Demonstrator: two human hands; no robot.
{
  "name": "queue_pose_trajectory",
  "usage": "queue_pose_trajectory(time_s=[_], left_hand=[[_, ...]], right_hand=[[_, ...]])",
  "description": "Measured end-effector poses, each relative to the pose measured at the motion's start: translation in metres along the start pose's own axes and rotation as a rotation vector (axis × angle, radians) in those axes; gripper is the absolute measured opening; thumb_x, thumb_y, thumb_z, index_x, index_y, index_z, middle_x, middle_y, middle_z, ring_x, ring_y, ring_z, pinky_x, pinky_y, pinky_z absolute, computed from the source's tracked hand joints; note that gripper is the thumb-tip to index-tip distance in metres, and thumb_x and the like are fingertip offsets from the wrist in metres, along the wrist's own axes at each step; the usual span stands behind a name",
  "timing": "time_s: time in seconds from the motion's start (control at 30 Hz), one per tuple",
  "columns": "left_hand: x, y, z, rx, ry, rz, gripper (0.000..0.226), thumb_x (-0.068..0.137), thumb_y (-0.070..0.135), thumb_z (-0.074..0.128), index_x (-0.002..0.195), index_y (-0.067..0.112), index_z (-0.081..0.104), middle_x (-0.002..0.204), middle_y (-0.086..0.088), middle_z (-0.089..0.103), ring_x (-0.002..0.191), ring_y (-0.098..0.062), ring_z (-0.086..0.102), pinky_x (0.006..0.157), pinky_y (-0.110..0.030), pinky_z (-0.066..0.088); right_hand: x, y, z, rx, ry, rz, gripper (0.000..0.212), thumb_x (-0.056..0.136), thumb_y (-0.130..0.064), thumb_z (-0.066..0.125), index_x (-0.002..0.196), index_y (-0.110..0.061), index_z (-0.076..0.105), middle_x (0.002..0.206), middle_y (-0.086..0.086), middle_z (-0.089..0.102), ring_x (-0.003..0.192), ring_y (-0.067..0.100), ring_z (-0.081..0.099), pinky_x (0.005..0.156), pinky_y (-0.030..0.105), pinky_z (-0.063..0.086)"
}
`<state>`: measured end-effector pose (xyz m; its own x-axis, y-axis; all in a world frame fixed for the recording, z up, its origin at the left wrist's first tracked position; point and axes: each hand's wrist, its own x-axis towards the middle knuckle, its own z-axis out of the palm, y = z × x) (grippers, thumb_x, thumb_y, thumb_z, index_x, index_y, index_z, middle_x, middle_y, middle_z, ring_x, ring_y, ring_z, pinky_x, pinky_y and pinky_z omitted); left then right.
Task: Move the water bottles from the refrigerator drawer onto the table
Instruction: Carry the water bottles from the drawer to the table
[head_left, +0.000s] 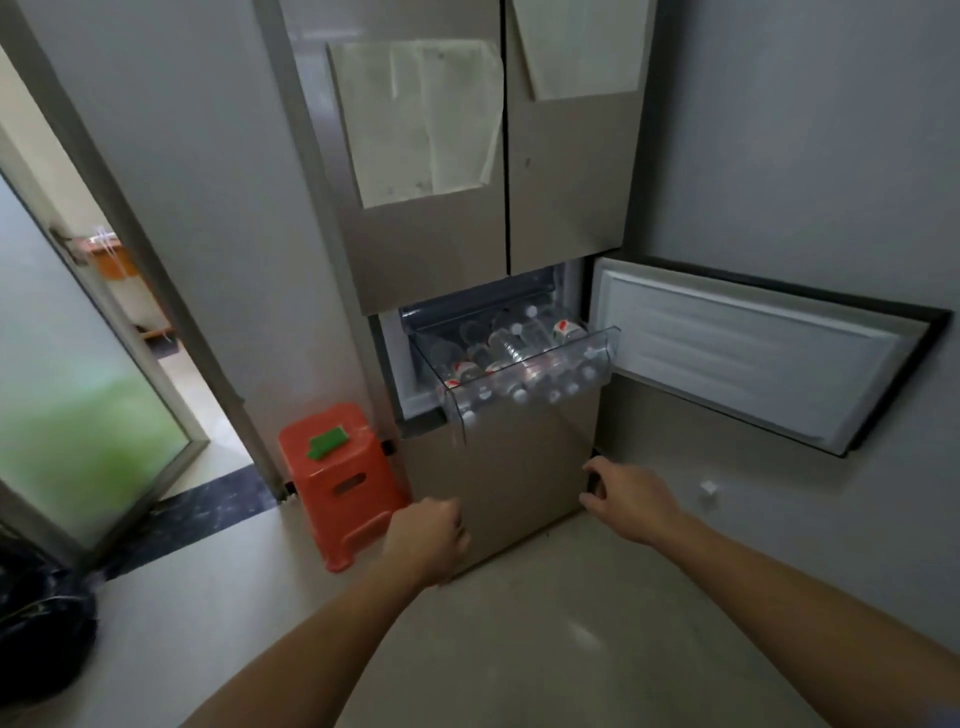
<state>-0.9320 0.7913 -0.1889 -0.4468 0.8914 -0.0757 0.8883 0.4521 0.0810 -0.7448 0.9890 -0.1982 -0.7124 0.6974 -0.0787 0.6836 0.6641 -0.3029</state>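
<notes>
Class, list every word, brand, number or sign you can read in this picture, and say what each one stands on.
No text here can be read.
Water bottles in the drawer: red and white labels, too blurred to read.
Paper sheets on the refrigerator doors: only faint marks, no legible words.

The light is dim, grey and flat. Most of it comes from the doorway (130, 291) at the left, where daylight glows pale and green through the frosted glass door (78, 389). A faint sheen lies on the floor (582, 634), and the white lining of the open refrigerator door (753, 358) stands out brightly. The water bottles (519, 353) in the clear drawer (608, 353) are soft and smeared, with small glints. Straight edges bow toward the frame's borders, and the lower left corner sinks into shadow.
</notes>
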Motion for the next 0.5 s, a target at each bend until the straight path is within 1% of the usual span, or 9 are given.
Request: queue_pose_trajectory(time_s=[0.17,0.3,0.37,0.5], left_hand=[[0.084,-0.007,-0.014,-0.021,0.038,-0.050,0.020,0.087,0.036,0.048,0.092,0.018,0.054,0.102,-0.008,0.067,0.094,-0.031,0.063,0.072,-0.036,0.047],[0.123,-0.021,-0.013,-0.062,-0.009,-0.094,0.021,0.088,0.036,0.049,0.095,0.018,0.056,0.102,-0.008,0.066,0.094,-0.029,0.063,0.075,-0.036,0.049],[0.146,-0.034,-0.013,-0.073,0.005,-0.111,0.020,0.088,0.037,0.049,0.092,0.019,0.055,0.100,-0.007,0.067,0.091,-0.028,0.064,0.074,-0.036,0.051],[0.194,-0.062,-0.012,-0.101,0.032,-0.135,0.019,0.089,0.038,0.050,0.091,0.020,0.056,0.097,-0.004,0.067,0.087,-0.024,0.064,0.073,-0.036,0.053]], right_hand=[[0.107,0.008,-0.023,0.032,0.010,-0.052,0.048,0.091,-0.045,0.058,0.133,-0.025,0.049,0.103,-0.002,0.067,0.095,0.019,0.063,0.078,0.034,0.052],[0.169,-0.001,-0.024,0.054,-0.026,-0.094,0.047,0.091,-0.044,0.058,0.133,-0.024,0.049,0.107,-0.001,0.066,0.095,0.017,0.063,0.079,0.034,0.053],[0.203,-0.008,-0.024,0.057,-0.024,-0.146,0.043,0.092,-0.043,0.058,0.130,-0.024,0.051,0.103,-0.004,0.063,0.093,0.015,0.062,0.080,0.034,0.053],[0.269,-0.026,-0.024,0.089,0.007,-0.199,0.035,0.093,-0.038,0.058,0.124,-0.022,0.055,0.093,-0.003,0.063,0.084,0.012,0.059,0.074,0.030,0.050]])
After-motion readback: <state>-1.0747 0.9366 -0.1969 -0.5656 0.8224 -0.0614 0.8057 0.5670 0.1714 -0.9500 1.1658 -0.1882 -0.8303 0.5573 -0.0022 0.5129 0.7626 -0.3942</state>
